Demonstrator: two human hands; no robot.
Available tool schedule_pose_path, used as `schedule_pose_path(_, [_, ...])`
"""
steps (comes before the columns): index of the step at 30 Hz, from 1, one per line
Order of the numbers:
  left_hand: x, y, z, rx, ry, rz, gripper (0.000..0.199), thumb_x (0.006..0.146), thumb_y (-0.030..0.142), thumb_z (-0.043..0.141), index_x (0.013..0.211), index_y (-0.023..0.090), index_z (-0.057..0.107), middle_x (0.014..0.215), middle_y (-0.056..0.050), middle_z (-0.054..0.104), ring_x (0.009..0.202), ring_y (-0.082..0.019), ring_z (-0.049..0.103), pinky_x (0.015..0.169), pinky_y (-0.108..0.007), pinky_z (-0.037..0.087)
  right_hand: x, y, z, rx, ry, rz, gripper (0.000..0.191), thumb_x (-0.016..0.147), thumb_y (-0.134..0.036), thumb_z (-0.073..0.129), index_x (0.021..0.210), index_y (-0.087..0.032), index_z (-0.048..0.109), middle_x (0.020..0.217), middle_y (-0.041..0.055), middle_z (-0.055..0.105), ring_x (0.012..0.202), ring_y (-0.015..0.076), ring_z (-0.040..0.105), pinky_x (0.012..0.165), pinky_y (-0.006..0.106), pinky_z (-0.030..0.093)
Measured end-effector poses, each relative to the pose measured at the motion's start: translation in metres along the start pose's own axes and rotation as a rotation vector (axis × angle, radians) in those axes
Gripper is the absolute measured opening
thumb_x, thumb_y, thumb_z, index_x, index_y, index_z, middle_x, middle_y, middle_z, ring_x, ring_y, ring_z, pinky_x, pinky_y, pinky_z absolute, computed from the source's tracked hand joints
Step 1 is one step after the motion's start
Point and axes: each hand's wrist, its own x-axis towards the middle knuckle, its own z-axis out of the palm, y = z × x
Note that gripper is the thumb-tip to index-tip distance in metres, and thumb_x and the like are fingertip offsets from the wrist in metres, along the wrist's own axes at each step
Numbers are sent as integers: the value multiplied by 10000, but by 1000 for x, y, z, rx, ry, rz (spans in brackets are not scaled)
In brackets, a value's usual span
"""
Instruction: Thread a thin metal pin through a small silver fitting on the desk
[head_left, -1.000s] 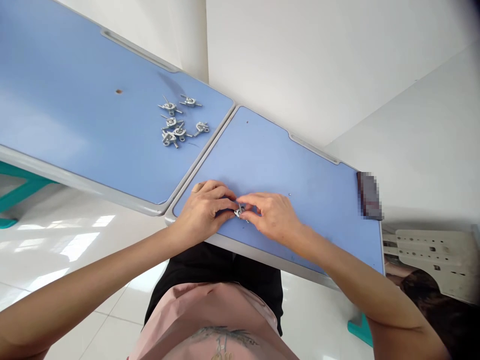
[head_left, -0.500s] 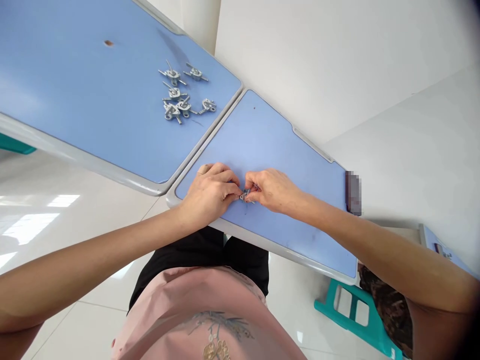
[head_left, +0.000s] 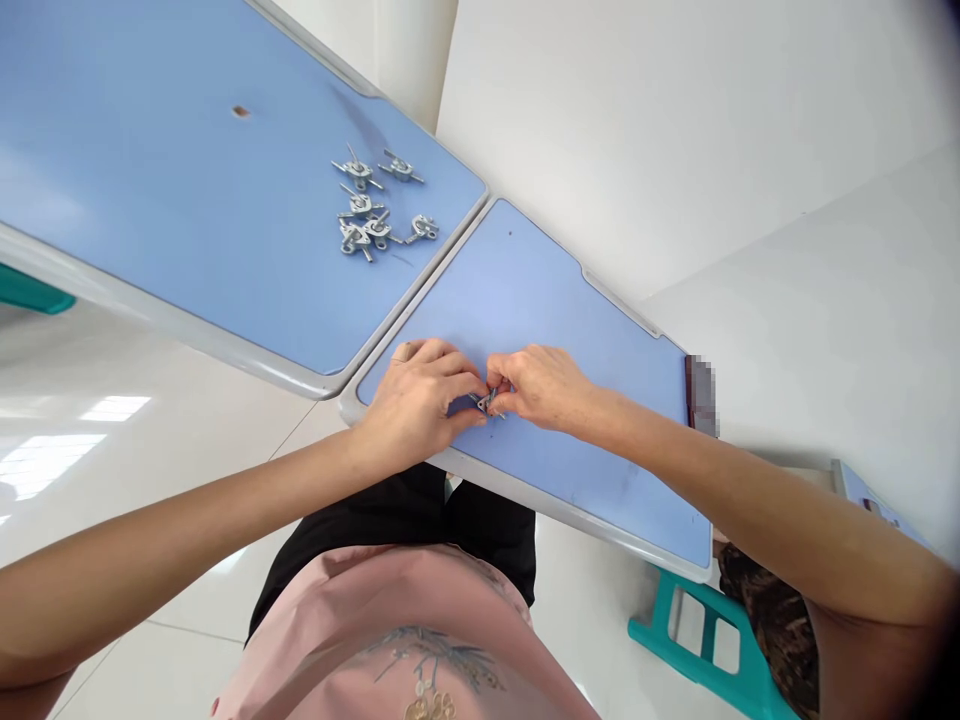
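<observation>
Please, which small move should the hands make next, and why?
Perhaps the left hand should close on the small metal part: its thumb and forefinger stand apart beside it, while the right hand seems to pinch it.

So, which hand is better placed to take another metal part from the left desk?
Probably the left hand: it is nearer to the grouped metal parts, while the right hand seems to pinch the small part. Whether the left also touches it, I cannot tell.

The fitting (head_left: 484, 404) at my fingers (head_left: 463, 384) looks like shiny metal, my worktop (head_left: 525, 295) smooth and faintly glossy, the stool (head_left: 705, 670) smooth plastic, the floor (head_left: 202, 400) polished tile.
</observation>
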Motion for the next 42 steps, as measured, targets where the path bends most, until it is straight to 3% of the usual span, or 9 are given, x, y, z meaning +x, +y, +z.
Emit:
schedule_pose_path(5, [-2, 2, 5, 9, 47, 12, 108, 908, 288, 639, 887, 238, 732, 930, -19, 727, 948, -228, 566, 858, -410, 373, -3, 4, 9, 89, 63, -21, 111, 816, -276, 766, 878, -245, 679, 780, -54, 711, 719, 160, 615, 562, 262, 281])
schedule_pose_path(11, [-3, 0, 3, 8, 25, -7, 93, 891, 280, 654, 912, 228, 729, 952, -27, 726, 966, -236, 576, 870, -416, 380, -21, 15, 28, 325, 223, 27, 384, 774, -311, 807, 1128, -286, 661, 917, -58, 726, 747, 141, 617, 632, 257, 365])
schedule_pose_path(17, [-3, 1, 1, 32, 7, 15, 112, 864, 293, 699, 947, 225, 732, 962, -31, 718, 977, -241, 575, 880, -416, 377, -44, 8, 54, 451, 386, 139, 184, 796, -277, 796, 952, -262, 700, 890, -51, 720, 731, 128, 605, 660, 259, 391])
schedule_pose_path(23, [-4, 3, 2, 96, 15, 33, 125, 912, 258, 632, 871, 253, 750, 949, -27, 718, 961, -229, 576, 844, -407, 386, -44, -4, 76, 499, 533, 143, 69, 822, -235, 768, 834, -245, 701, 837, -32, 722, 783, 153, 621, 681, 274, 405])
schedule_pose_path(26, [-4, 3, 2, 103, 5, 28, 107, 897, 244, 644, 879, 242, 749, 972, -34, 718, 971, -236, 571, 848, -416, 393, -44, -4, 79, 529, 516, 152, 92, 799, -256, 790, 836, -251, 705, 825, -33, 719, 755, 154, 621, 667, 278, 411])
schedule_pose_path(29, [-4, 3, 1, 99, -6, 28, 93, 875, 240, 672, 936, 233, 741, 996, -36, 715, 989, -243, 569, 846, -416, 395, -47, -3, 78, 566, 508, 175, 213, 782, -320, 803, 964, -263, 709, 842, -30, 720, 721, 151, 615, 663, 284, 427])
schedule_pose_path(34, [-4, 3, -1, 98, -14, 56, 98, 877, 251, 682, 958, 219, 727, 1005, -41, 713, 995, -247, 570, 840, -412, 389, -48, -2, 76, 629, 549, 109, 216, 892, -261, 674, 1108, -258, 687, 892, -22, 723, 716, 139, 613, 707, 291, 456])
schedule_pose_path(38, [-4, 4, 0, 108, 2, 87, 101, 920, 215, 619, 934, 224, 719, 980, -34, 713, 980, -234, 577, 833, -402, 391, -43, -2, 79, 689, 566, 90, 104, 884, -196, 668, 951, -254, 723, 874, -29, 727, 800, 156, 636, 728, 284, 466])
schedule_pose_path(42, [-4, 6, 1, 142, 48, 110, 128, 935, 187, 588, 894, 222, 704, 957, -25, 718, 981, -228, 585, 860, -409, 400, -40, -2, 88, 675, 651, 35, 112, 880, -154, 658, 868, -248, 718, 842, -29, 726, 807, 154, 641, 750, 280, 470])
